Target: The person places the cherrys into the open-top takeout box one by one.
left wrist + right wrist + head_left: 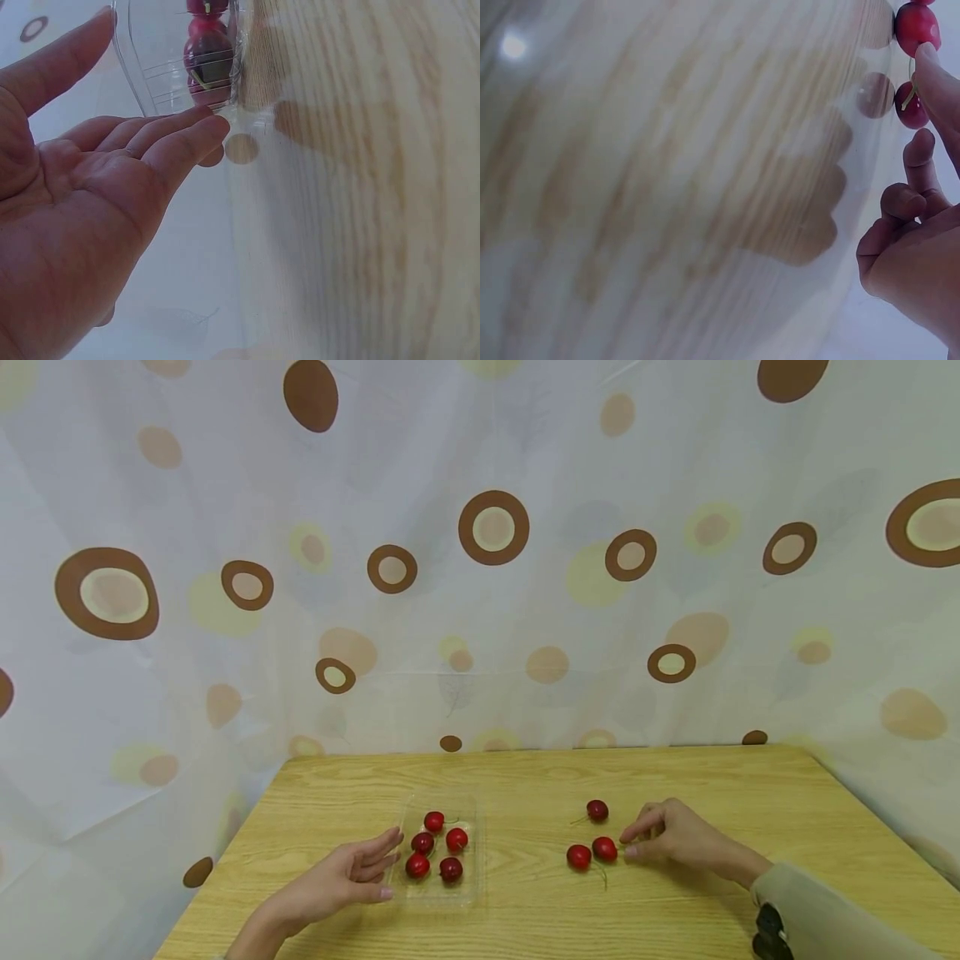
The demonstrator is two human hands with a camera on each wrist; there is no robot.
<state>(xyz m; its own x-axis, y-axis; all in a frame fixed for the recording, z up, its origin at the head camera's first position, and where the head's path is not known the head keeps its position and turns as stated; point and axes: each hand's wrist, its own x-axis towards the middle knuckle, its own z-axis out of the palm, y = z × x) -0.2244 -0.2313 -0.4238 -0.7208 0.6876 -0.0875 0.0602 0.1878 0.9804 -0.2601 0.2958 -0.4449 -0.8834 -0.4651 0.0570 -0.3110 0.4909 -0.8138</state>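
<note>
Several red cherries (451,870) lie in a clear plastic box (480,860) left of the middle of the table. My left hand (337,877) is at the box's left side, fingers extended and thumb apart. In the left wrist view the left hand's fingertips (214,127) are right by the box wall (131,52). Three cherries with stems are on the table to the right: a dark one (597,811) behind, and two brighter ones, one (579,857) left of the other (604,849). My right hand (678,839) is beside the rightmost cherry, thumb and index finger apart near its stem.
The wood-grain table (525,927) spans the space under both hands. Behind it and along its sides hangs a pale curtain (420,460) patterned with brown and yellow ovals. A beige sleeve with dark buttons (771,931) covers the right forearm.
</note>
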